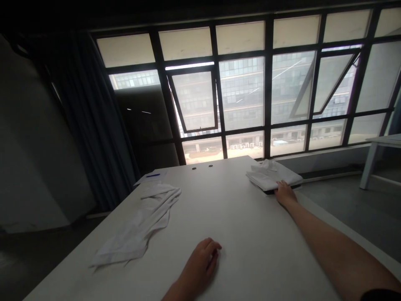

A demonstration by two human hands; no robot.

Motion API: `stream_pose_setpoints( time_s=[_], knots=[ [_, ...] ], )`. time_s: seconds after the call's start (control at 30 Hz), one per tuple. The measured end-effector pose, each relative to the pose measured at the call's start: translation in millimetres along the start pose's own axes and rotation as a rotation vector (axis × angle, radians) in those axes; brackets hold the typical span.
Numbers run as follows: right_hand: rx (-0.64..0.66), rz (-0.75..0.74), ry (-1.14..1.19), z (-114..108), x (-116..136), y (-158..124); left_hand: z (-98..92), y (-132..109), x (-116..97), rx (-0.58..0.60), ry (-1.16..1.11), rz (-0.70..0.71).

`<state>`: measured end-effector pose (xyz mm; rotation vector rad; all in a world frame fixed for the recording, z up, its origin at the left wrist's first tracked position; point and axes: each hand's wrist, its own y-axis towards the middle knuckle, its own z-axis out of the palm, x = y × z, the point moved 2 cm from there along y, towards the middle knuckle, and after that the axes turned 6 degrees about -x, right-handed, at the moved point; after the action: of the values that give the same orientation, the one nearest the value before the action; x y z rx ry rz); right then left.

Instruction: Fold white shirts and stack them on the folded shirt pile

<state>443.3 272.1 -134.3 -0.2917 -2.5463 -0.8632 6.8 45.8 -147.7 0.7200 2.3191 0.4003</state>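
Observation:
A folded white garment (pixel 269 174), with something dark under its front edge, lies at the far right of the white table (pixel 232 209). My right hand (pixel 285 194) reaches out to its near edge, fingers closed on the cloth. Low in the middle, my left hand (pixel 205 259) rests over the tabletop with curled fingers; what they hold, if anything, is hidden. A loosely spread white garment (pixel 140 225) lies wrinkled along the table's left side, apart from both hands.
Paper with a blue pen (pixel 153 175) lies at the far left corner. Two small dark discs (pixel 210 166) sit near the far edge. Beyond are windows, a dark curtain (pixel 90 125) at left and another white table (pixel 372 146) at right.

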Motion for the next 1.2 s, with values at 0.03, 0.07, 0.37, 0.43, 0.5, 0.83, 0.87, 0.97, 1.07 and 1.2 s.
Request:
stream_pose_setpoints(
  time_s=[0.03, 0.07, 0.37, 0.43, 0.5, 0.83, 0.87, 0.97, 1.07, 1.2],
  knots=[
    [0.001, 0.019, -0.004, 9.1, -4.5, -7.0, 0.0, 0.2, -0.1, 0.007, 0.000, -0.007],
    [-0.001, 0.033, -0.006, 15.8, -8.0, -10.5, -0.1, 0.4, -0.2, 0.013, -0.002, -0.012],
    [-0.073, -0.026, 0.059, 18.4, -21.2, 20.8, -0.4, 0.5, -0.3, 0.041, -0.016, -0.031],
    [-0.081, -0.057, 0.073, 15.8, -23.3, 21.4, -0.5, -0.1, 0.4, 0.041, -0.019, -0.039],
    [-0.091, -0.079, 0.080, 12.6, -24.2, 21.8, -0.5, -0.5, 1.3, 0.044, -0.022, -0.046],
    [-0.287, -0.210, 0.023, -66.6, 10.3, 102.4, 3.2, -0.9, 10.2, 0.082, -0.022, -0.056],
    [-0.292, -0.245, 0.004, -78.3, 15.6, 110.4, 3.4, -0.9, 10.8, 0.086, -0.024, -0.057],
    [-0.285, -0.343, -0.076, -105.1, 29.1, 125.7, 3.9, -0.2, 12.4, 0.096, -0.027, -0.058],
    [-0.269, -0.361, -0.105, -115.1, 36.5, 133.8, 5.0, 0.5, 14.9, 0.101, -0.026, -0.055],
    [-0.452, -0.306, -0.050, -110.2, 34.2, 143.2, 7.2, 0.2, 18.7, 0.102, -0.029, -0.048]
  ],
)
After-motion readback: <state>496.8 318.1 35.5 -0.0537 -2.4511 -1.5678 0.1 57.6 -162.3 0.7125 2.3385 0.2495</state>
